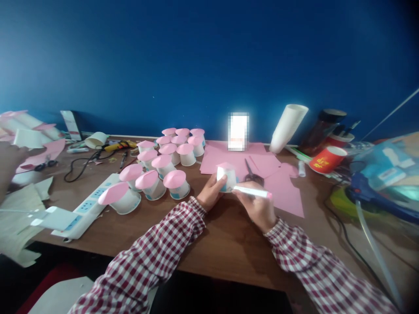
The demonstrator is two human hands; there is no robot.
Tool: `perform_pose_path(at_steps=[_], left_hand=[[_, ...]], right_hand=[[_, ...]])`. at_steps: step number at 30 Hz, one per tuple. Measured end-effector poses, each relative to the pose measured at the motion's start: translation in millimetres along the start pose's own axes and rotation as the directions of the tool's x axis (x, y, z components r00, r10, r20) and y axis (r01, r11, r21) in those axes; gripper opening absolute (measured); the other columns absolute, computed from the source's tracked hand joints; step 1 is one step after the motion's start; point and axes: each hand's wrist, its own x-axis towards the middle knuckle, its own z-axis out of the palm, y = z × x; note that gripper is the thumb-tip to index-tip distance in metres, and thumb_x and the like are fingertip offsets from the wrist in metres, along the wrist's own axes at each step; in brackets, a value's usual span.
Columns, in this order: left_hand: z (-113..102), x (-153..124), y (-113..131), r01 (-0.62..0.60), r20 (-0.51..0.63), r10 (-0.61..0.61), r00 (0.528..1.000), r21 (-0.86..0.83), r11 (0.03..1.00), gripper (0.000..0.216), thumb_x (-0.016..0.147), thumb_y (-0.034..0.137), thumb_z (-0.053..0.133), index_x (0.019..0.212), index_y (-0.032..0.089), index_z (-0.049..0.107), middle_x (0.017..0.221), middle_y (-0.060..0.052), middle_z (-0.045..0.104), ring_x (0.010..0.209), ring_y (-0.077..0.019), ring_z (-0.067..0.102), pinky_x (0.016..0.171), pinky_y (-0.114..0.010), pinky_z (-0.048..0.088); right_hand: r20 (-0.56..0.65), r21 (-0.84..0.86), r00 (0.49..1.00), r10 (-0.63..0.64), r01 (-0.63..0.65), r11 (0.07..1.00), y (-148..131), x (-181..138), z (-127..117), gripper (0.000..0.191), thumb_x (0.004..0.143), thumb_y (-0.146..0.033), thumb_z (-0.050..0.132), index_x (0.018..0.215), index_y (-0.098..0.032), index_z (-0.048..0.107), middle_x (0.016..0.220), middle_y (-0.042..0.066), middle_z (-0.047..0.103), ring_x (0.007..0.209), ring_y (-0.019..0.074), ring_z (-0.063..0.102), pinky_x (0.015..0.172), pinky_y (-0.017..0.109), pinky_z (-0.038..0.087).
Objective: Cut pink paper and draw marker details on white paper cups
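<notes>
My left hand (211, 192) is closed around a paper cup (227, 178) with a pink paper top, held just above the desk. In my right hand (258, 207) is a white marker pen (252, 191) with a pink end, its other end at the cup's lower right side. Whether the tip touches the cup I cannot tell. Behind the hands, dark-handled scissors (253, 174) lie on pink paper sheets (225, 152). To the left stand several upturned cups with pink cone tops (175, 179).
A white power strip (90, 205) lies at the left, near a yellow-handled tool (121, 145). A leaning stack of white cups (288, 126) is at the back, with a red cup (327, 159) and a blue glue gun (363, 187) to the right. Another person's hand (11, 159) shows far left.
</notes>
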Motion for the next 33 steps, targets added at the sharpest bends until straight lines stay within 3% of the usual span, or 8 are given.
perform_pose_path(at_steps=[4,7,17,24,33], left_hand=[[0.8,-1.0,2.5,0.075,-0.041,-0.078,0.996,-0.069,0.995,0.046,0.078,0.045,0.075,0.11,0.013,0.066,0.097,-0.008,0.071,0.09,-0.0205,0.066,0.083,-0.033,0.051],[1.0,-0.9,3.6,0.083,-0.045,-0.088,0.995,-0.087,0.993,0.046,0.078,0.044,0.075,0.11,0.012,0.066,0.098,-0.009,0.071,0.091,-0.0207,0.067,0.085,-0.034,0.052],[0.3,0.1,2.8,0.082,-0.033,-0.087,0.996,-0.118,0.99,0.044,0.08,0.042,0.074,0.112,0.014,0.065,0.099,-0.009,0.072,0.091,-0.0205,0.068,0.087,-0.035,0.053],[2.1,-0.1,3.9,0.057,-0.037,-0.062,0.997,-0.115,0.992,0.041,0.078,0.043,0.076,0.104,0.013,0.067,0.089,-0.005,0.07,0.081,-0.0149,0.065,0.077,-0.027,0.051],[0.0,1.0,1.6,0.048,-0.022,-0.051,0.998,-0.091,0.995,0.043,0.079,0.044,0.074,0.107,0.013,0.066,0.09,-0.005,0.069,0.083,-0.0153,0.064,0.079,-0.027,0.05]], right_hand=[[-0.093,0.033,0.989,0.114,-0.111,0.993,3.5,-0.2,1.9,0.016,0.093,-0.036,0.062,0.091,-0.021,0.067,0.085,0.005,0.073,0.073,0.0191,0.069,0.064,0.031,0.058],[-0.094,0.045,0.985,0.145,-0.141,0.989,3.8,0.2,2.1,0.018,0.094,-0.038,0.061,0.09,-0.021,0.067,0.084,0.005,0.072,0.071,0.0185,0.068,0.063,0.03,0.057],[-0.052,0.055,0.994,0.091,-0.089,0.995,1.7,1.8,1.9,0.012,0.094,-0.032,0.061,0.093,-0.021,0.066,0.086,0.005,0.073,0.078,0.0196,0.07,0.068,0.031,0.058],[-0.011,0.078,0.999,0.035,-0.034,0.996,0.4,1.6,2.7,0.008,0.094,-0.027,0.061,0.095,-0.021,0.065,0.088,0.004,0.073,0.082,0.019,0.069,0.075,0.031,0.057],[0.029,0.09,0.999,0.034,-0.036,0.995,1.0,2.1,2.6,0.007,0.094,-0.025,0.06,0.095,-0.02,0.066,0.087,0.004,0.071,0.08,0.0185,0.067,0.074,0.031,0.056]])
